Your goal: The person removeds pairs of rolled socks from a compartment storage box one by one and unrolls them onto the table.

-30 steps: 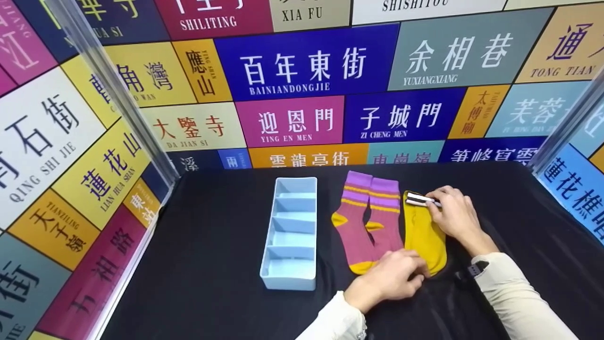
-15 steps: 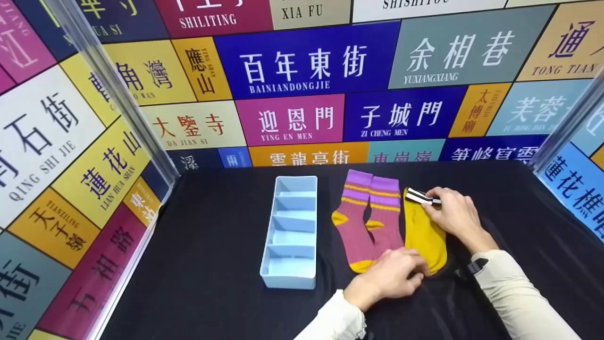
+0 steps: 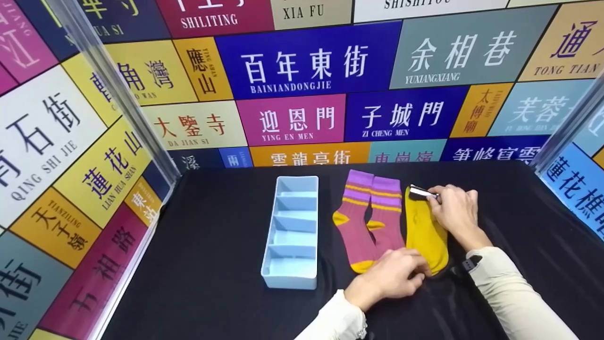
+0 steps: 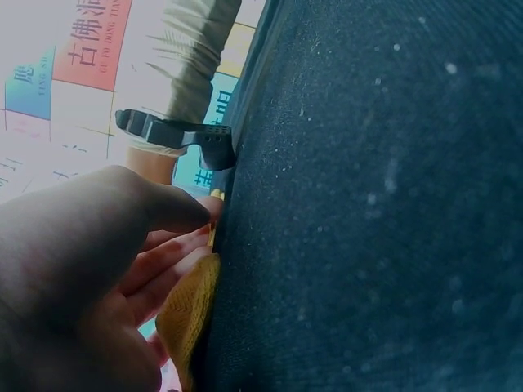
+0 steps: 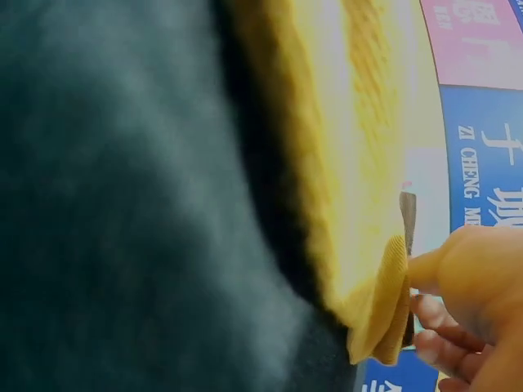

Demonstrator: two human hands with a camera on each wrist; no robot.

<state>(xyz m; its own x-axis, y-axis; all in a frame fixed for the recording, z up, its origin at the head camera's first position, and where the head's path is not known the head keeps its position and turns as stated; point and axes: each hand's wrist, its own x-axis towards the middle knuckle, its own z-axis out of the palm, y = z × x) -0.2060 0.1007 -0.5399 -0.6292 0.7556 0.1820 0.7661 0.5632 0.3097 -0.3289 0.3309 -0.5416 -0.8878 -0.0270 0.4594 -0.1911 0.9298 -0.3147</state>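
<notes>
A yellow sock (image 3: 424,231) lies flat on the black cloth, its black-and-white striped cuff (image 3: 421,192) at the far end. My right hand (image 3: 455,210) pinches the folded cuff at its right side; in the right wrist view, fingers and thumb meet at a lifted fold of the yellow sock (image 5: 384,310). My left hand (image 3: 391,274) rests low at the sock's toe, its fingers extended against the yellow knit (image 4: 192,314) in the left wrist view. Just left of the sock lies a pair of pink-and-purple socks (image 3: 365,222) with yellow heels and toes, partly behind my left hand.
A light blue box (image 3: 291,281) with several compartments in a row stands left of the socks. Black cloth (image 3: 212,245) covers the table. Panels with coloured place-name signs (image 3: 306,61) rise behind and at both sides.
My right hand has shifted slightly right with the cuff, and less of the striped band shows now. The left hand and the pink-and-purple socks stay put.
</notes>
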